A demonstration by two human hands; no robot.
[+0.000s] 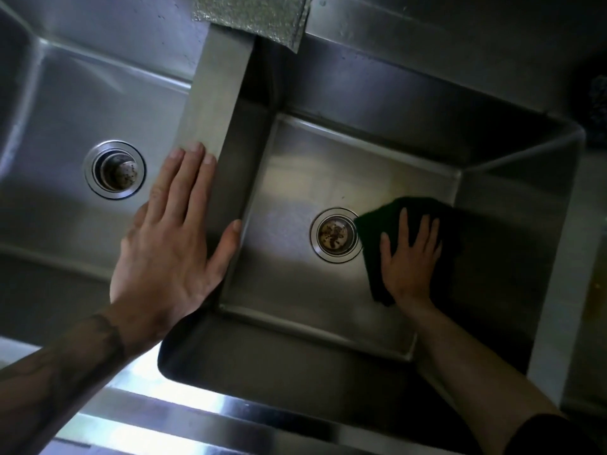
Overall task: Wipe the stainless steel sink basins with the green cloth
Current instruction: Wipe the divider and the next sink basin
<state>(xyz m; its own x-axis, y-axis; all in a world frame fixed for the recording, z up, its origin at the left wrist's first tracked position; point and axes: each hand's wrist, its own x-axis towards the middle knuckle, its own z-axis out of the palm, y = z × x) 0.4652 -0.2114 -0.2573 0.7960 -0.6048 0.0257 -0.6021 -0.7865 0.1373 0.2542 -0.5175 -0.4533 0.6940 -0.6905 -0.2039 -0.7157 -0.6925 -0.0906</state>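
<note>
Two stainless steel basins lie below me, a left basin (65, 103) and a right basin (295, 284). My right hand (410, 257) is pressed flat, fingers spread, on the dark green cloth (427, 211) on the right basin's floor, just right of its round drain (335, 235). My left hand (174, 238) rests flat and open on the steel divider (216, 103) between the basins, its thumb hanging over the right basin's edge.
The left basin has its own drain strainer (115, 169). A grey scouring pad (259, 18) hangs over the back rim above the divider. The bright front rim (157, 418) runs along the bottom. A counter strip (558, 290) borders the right basin.
</note>
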